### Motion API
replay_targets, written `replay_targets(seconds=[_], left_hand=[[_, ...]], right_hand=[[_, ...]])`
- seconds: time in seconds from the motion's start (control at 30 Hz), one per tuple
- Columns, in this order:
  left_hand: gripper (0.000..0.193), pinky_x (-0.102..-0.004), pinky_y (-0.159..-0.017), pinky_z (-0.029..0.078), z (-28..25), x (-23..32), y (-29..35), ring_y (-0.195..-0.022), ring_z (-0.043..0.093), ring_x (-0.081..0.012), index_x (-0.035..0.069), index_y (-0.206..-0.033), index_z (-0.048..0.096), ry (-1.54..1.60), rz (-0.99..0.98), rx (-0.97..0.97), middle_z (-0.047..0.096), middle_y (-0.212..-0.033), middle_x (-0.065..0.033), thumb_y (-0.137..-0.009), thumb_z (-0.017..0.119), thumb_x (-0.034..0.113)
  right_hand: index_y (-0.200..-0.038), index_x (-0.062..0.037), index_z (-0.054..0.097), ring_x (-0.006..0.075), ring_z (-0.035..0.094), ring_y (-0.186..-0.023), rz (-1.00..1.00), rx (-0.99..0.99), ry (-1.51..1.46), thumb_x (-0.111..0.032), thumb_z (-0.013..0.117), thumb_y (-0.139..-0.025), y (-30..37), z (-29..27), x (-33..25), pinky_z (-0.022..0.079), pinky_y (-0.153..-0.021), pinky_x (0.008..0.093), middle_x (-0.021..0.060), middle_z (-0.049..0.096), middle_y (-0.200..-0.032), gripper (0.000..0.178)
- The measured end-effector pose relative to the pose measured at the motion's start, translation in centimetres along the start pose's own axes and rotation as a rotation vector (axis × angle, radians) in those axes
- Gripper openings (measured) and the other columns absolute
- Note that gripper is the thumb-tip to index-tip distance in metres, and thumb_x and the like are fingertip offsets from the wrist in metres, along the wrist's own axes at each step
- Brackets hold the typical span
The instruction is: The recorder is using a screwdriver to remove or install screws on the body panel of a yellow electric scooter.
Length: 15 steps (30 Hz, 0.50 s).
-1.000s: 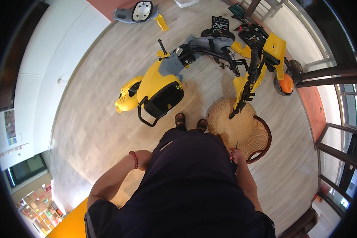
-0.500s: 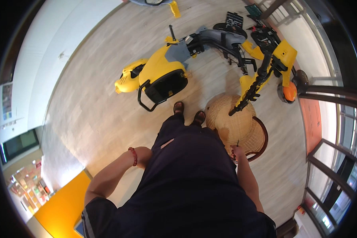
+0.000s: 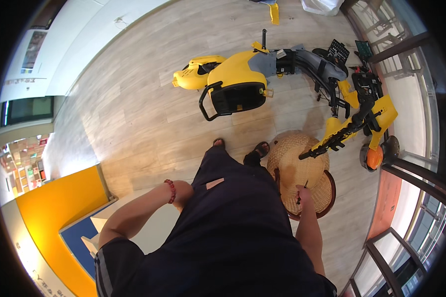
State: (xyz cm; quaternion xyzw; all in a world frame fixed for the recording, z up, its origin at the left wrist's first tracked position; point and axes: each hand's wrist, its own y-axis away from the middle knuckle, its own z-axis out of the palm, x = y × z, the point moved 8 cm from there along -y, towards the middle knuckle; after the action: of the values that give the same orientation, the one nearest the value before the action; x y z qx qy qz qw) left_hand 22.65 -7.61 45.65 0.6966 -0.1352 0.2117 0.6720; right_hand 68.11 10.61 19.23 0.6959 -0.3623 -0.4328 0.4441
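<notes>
Over the seat of a wicker chair (image 3: 302,148), my right hand (image 3: 306,194) is closed around a thin dark tool (image 3: 298,201), which looks like a slim screwdriver. Its shaft points forward from my fingers. My left hand (image 3: 184,190) hangs beside my hip past a red bead bracelet; its fingers are hidden by my dark clothing. Ahead on the floor is a yellow and grey scooter (image 3: 235,69) with parts of its body off. Its black handlebar section (image 3: 339,136), with yellow panels, reaches over the chair's far edge.
Beyond the scooter at the right are an open toolbox (image 3: 365,84) and a black socket tray (image 3: 338,52). A round black item with an orange part (image 3: 374,158) sits by the right wall. A yellow-orange panel (image 3: 59,218) stands at the left, and a loose yellow part (image 3: 274,14) lies far ahead.
My right hand has moved forward over the chair with the tool, which now shows more fully. My right foot has shifted right. The scooter appears farther right as my view turns.
</notes>
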Motion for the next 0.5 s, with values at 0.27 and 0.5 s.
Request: replay_targets(seconds=[0.27, 0.5], left_hand=[[0.034, -0.0409, -0.078, 0.050, 3.9, -4.5, -0.5, -0.092, 0.063, -0.0344, 0.011, -0.099, 0.067, -0.038, 0.044, 0.064, 0.067, -0.094, -0.0168, -0.071, 0.069, 0.032], [0.046, -0.0397, -0.079, 0.051, 11.1, -10.0, 1.9, -0.092, 0.064, -0.0328, 0.011, -0.103, 0.067, -0.010, -0.001, 0.154, 0.068, -0.096, -0.0150, -0.065, 0.077, 0.035]], right_hand=[[-0.074, -0.0045, 0.057, 0.0159, 0.046, -0.045, -0.081, 0.083, 0.109, -0.021, 0.062, -0.084, 0.6, 2.1, 2.8, 0.039, -0.043, 0.0322, 0.0034, 0.046, -0.055, 0.020], [-0.074, -0.0057, 0.055, 0.0141, 0.039, -0.040, 0.058, -0.027, 0.027, -0.017, 0.061, -0.086, 3.4, 11.5, 12.4, 0.033, -0.039, 0.0304, 0.0013, 0.041, -0.052, 0.017]])
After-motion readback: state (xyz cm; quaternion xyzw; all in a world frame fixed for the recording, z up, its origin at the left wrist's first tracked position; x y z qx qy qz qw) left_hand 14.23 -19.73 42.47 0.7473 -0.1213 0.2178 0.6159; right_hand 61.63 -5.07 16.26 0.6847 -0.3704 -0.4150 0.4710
